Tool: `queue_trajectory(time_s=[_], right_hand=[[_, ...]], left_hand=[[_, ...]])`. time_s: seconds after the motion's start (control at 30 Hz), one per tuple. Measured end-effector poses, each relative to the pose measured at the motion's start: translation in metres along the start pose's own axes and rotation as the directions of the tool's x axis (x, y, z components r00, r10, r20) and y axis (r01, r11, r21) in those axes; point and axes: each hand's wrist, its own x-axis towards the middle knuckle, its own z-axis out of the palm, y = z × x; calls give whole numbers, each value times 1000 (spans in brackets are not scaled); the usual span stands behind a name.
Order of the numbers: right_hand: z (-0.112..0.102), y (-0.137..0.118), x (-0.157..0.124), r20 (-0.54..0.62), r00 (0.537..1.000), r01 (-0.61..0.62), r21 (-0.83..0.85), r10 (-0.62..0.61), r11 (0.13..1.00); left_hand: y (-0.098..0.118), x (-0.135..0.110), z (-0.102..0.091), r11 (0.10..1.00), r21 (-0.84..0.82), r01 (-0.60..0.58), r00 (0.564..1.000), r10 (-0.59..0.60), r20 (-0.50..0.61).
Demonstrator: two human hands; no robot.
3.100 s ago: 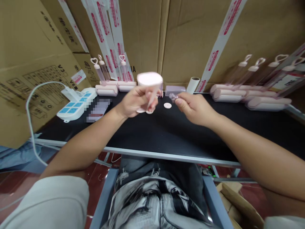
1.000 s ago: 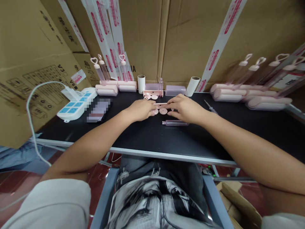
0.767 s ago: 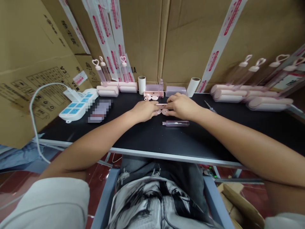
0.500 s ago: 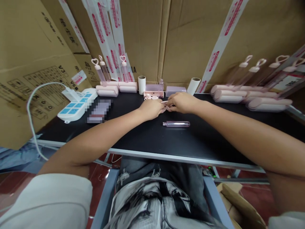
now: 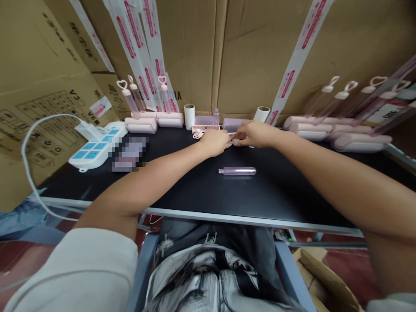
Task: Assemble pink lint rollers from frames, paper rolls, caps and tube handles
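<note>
My left hand (image 5: 214,142) and my right hand (image 5: 257,132) meet at the far middle of the black table (image 5: 182,186). Their fingers are curled and pinched together on a small pink part (image 5: 232,138) that shows only as a sliver between them. A clear pink tube (image 5: 237,171) lies on its side on the table, nearer to me than both hands and apart from them. Just behind the hands sit a pink tray of small parts (image 5: 202,129) and a lilac box (image 5: 231,125).
Two cardboard roll cores (image 5: 189,116) (image 5: 261,113) stand at the back. Pink rollers with heart-topped handles line the back left (image 5: 141,125) and right (image 5: 328,130). A power strip (image 5: 97,146) and a blurred flat object (image 5: 128,152) lie at the left. Cardboard boxes (image 5: 253,52) wall the back.
Both hands have slid away from me toward the back row with the pink part between them. Three seconds ago they were raised, holding a pink roller piece and the tube, which now lies on the table.
</note>
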Motion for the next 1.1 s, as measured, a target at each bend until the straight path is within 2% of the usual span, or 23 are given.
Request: queue_trajectory(time_s=[0.1, 0.2, 0.37, 0.43, 0.63, 0.97, 1.1], right_hand=[[-3, 3, -9, -46, 982, -186, -25, 185, 982], [-3, 6, -14, -35, 924, -381, -20, 381, 924], [-1, 9, -17, -39, 865, -496, 77, 500, 865], [0, 9, -15, -53, 853, -513, 100, 520, 852], [-2, 11, -10, -13, 856, -514, 68, 516, 855], [-5, 9, -9, 10, 861, -506, 103, 508, 856], [-10, -1, -17, -49, 860, -503, 87, 508, 860]], left_hand=[[0, 10, 3, 1000, 5, 9, 1000, -9, -10], [1, 17, 4, 1000, 12, 9, 1000, -8, -19], [4, 22, 2, 1000, 22, 15, 1000, -15, -21], [4, 24, 3, 1000, 20, 15, 999, -14, -34], [2, 30, 7, 998, -6, 68, 997, -68, -37], [4, 33, 2, 995, -1, 98, 995, -98, -4], [4, 30, 4, 996, 15, 85, 996, -85, -25]])
